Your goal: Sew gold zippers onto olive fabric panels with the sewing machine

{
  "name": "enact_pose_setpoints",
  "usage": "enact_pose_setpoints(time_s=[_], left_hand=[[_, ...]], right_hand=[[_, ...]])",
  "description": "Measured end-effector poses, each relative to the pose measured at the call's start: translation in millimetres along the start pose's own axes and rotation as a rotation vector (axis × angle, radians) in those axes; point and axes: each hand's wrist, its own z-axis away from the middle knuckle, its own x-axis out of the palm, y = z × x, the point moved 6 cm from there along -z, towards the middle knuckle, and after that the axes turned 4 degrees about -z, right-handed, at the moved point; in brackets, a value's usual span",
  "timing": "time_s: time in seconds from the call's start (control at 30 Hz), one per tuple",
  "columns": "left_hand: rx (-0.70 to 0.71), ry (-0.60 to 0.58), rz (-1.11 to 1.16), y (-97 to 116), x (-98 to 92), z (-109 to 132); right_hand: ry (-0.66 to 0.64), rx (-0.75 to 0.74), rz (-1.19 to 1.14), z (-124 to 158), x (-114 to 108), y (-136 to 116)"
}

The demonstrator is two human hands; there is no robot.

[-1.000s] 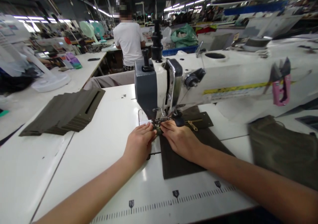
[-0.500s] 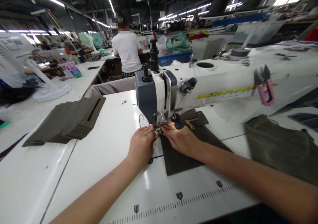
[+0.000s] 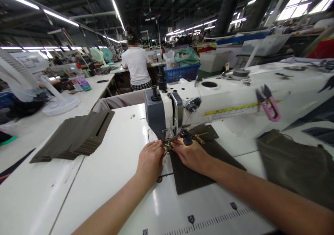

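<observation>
A white and grey sewing machine [image 3: 167,113] stands on the white table [image 3: 114,165]. A dark olive fabric panel [image 3: 193,176] lies under its needle, with a brass zipper [image 3: 199,137] showing behind the presser foot. My left hand [image 3: 150,160] rests at the left of the needle, fingers curled and pinching the panel's front corner. My right hand [image 3: 190,153] presses on the panel just right of the needle, fingertips pinched at the same corner.
A fanned stack of olive fabric pieces [image 3: 75,134] lies at the left. More olive cloth [image 3: 294,165] is piled at the right. Pink thread snips [image 3: 270,103] hang on the machine arm. A person in a white shirt [image 3: 135,66] sits behind. A ruler strip [image 3: 208,221] runs along the front edge.
The head camera has tilted upward, so everything sits lower in view. Both hands stay at the needle on the panel's corner.
</observation>
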Motion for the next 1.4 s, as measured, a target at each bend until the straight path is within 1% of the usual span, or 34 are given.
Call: enact_pose_setpoints(time_s=[0.17,0.37,0.8,1.03,1.23,1.4], left_hand=[[-0.003,-0.004,-0.006,-0.7,-0.4,0.9],[-0.018,-0.013,-0.009,-1.0,-0.6,1.8],[0.0,0.03,-0.041,-1.6,-0.2,0.0],[0.015,0.002,-0.017,2.2,-2.7,0.2],[0.031,0.039,-0.023,6.1,-6.8,0.5],[-0.02,0.024,-0.005,3.2,-7.2,0.3]], right_hand=[[0.01,0.052,-0.008,0.1,1.3,2.7],[0.004,0.065,0.002,0.2,3.4,3.1],[0.038,0.037,0.045,-0.9,4.1,3.1],[0.062,0.02,-0.017,0.5,2.1,2.0],[0.101,0.04,-0.012,4.6,2.8,3.2],[0.119,0.062,0.059,1.8,4.8,2.9]])
